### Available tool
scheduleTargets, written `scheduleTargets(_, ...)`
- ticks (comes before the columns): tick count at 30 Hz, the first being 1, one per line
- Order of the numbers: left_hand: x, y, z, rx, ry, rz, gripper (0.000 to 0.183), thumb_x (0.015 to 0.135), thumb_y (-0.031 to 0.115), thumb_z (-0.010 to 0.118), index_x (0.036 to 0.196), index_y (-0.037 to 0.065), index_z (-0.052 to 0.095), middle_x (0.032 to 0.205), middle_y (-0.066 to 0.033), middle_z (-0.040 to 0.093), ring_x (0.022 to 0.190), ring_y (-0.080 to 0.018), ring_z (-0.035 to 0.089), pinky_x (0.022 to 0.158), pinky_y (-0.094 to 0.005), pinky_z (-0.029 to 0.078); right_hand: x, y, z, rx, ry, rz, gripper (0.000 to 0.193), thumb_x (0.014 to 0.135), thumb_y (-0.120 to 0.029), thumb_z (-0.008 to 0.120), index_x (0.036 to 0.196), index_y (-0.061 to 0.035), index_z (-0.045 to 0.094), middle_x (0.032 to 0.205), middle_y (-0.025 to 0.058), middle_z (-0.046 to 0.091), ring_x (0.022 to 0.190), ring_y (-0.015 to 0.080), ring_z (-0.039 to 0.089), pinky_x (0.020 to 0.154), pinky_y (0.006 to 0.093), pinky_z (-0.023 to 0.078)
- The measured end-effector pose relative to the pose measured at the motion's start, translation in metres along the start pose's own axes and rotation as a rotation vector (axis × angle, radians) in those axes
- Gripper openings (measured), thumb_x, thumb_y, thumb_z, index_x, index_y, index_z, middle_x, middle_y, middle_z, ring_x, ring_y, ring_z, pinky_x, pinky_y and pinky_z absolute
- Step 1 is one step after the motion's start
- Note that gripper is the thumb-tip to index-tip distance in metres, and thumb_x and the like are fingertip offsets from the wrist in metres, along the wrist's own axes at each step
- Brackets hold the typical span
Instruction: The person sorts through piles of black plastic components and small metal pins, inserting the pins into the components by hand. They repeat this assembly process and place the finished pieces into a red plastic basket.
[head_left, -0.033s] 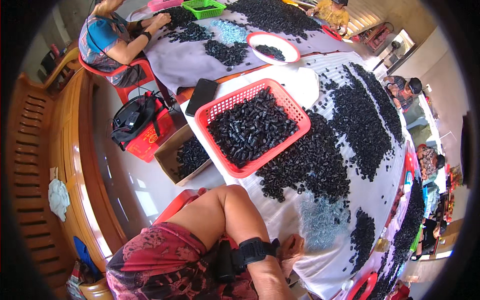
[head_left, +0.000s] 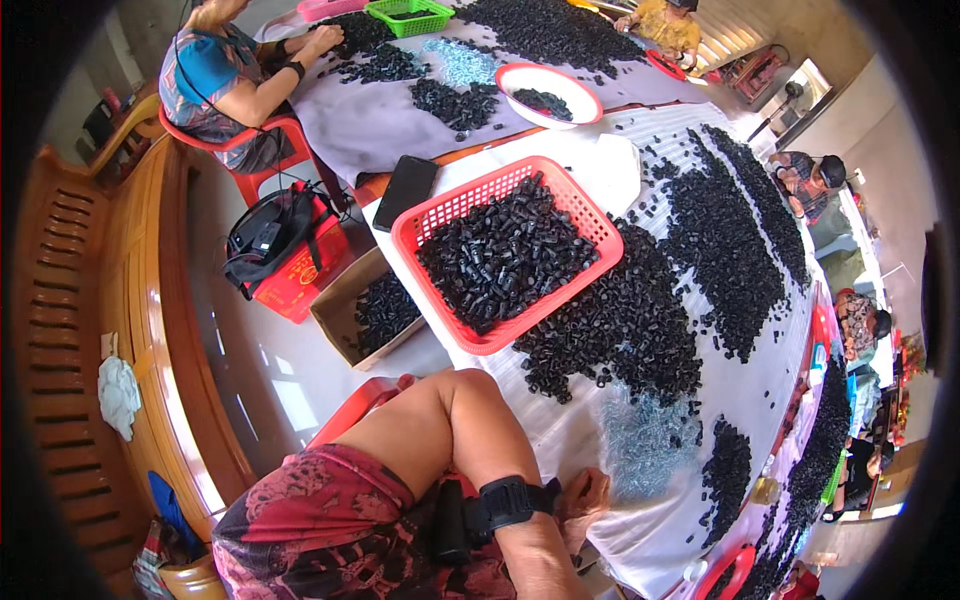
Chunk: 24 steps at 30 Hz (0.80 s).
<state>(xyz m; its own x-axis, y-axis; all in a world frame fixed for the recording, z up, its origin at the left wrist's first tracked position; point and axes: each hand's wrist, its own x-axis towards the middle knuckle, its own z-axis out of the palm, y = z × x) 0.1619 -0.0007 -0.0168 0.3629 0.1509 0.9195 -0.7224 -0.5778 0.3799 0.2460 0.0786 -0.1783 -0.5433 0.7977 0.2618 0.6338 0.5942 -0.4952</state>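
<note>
One hand (head_left: 588, 497) vis; together/apart, can't tell.
Nearside of red basket (head_left: 592, 220), near clear pcs (head_left: 645, 455); blk pcs (head_left: 500, 255) in basket.

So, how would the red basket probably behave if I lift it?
The red basket seems to be thin, perforated plastic, so it may flex slightly. Filled with loose black pieces, it could feel fairly heavy, and tilting might spill some.

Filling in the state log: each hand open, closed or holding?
Left: cannot be told.
Right: cannot be told either; one hand shows, partly hidden, and whether it is left or right is unclear.
</note>
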Motion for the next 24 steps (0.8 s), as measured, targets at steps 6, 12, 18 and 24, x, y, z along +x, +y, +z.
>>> scheduleTargets(6,0.002,0.012,-0.023,-0.033,-0.042,-0.036,0.022,0.093,0.017,0.051,0.081,-0.001,0.057,0.079,-0.0167,0.059,0.064,-0.0311,0.056,0.056,-0.0431,0.043,0.011,-0.014,-0.001,-0.029,0.050,-0.194,0.005,0.075,-0.001,0.049,0.080,-0.0002,0.046,0.077,0.0170,0.047,0.069,0.0354,0.049,0.056,0.0442,0.038)
scheduleTargets(12,-0.009,0.028,-0.036,-0.081,-0.052,-0.054,0.023,0.093,0.017,0.051,0.081,-0.001,0.057,0.078,-0.0165,0.059,0.064,-0.0312,0.056,0.056,-0.0431,0.043,0.005,-0.001,0.004,-0.006,-0.001,0.007,0.007,0.077,-0.003,0.053,0.082,0.0000,0.048,0.080,0.0172,0.048,0.070,0.0348,0.049,0.054,0.0437,0.038)
scheduleTargets(18,-0.017,0.054,-0.061,-0.121,-0.068,-0.048,0.024,0.094,0.018,0.050,0.080,-0.001,0.056,0.078,-0.0163,0.059,0.064,-0.0314,0.055,0.056,-0.0432,0.042,0.011,-0.010,0.000,-0.042,0.050,-0.157,0.008,0.080,-0.003,0.052,0.087,-0.0005,0.049,0.077,0.0167,0.048,0.067,0.0339,0.049,0.053,0.0426,0.038)
scheduleTargets(24,-0.027,0.123,-0.095,-0.187,-0.185,-0.323,0.024,0.094,0.021,0.049,0.084,-0.001,0.053,0.079,-0.0168,0.058,0.071,-0.0313,0.056,0.063,-0.0415,0.043,0.004,0.008,0.011,0.036,0.046,-0.018,0.005,0.080,0.000,0.050,0.085,-0.0004,0.048,0.076,0.0161,0.048,0.066,0.0355,0.049,0.054,0.0435,0.038)
